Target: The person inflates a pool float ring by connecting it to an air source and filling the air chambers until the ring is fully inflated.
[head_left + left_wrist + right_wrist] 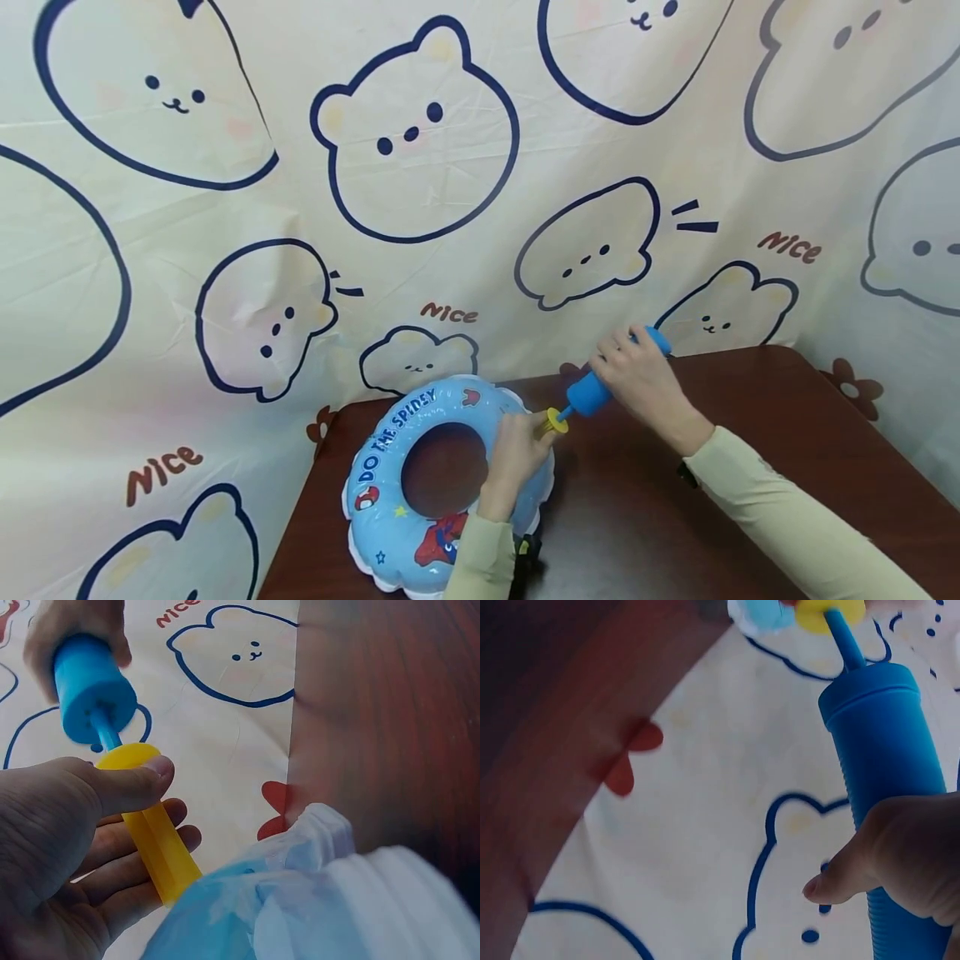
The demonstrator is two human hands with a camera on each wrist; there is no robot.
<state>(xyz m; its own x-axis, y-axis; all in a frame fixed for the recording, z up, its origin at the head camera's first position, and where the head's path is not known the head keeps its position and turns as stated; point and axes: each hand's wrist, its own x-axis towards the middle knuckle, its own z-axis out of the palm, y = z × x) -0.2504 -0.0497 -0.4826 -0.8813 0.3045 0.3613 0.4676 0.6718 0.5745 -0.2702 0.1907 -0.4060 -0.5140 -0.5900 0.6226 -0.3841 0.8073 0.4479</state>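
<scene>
A light blue swim ring [375, 483] with a scalloped white edge and printed cartoon figures lies puffed up on the table. My left hand [517, 454] is over its right side and pinches the yellow end piece [157, 847] of a hand pump, thumb on top and fingers behind. The lower end of the yellow piece meets the clear blue plastic of the ring [247, 915]. A thin blue rod joins it to the pump's blue ribbed barrel [885, 742]. My right hand [637, 371] grips that barrel, which is tilted up to the right.
The dark brown table [622, 517] extends to the right of the ring. A pale cloth [420, 200] printed with cartoon animal outlines hangs behind and beside the table. A dark strap [525, 554] shows at the left wrist.
</scene>
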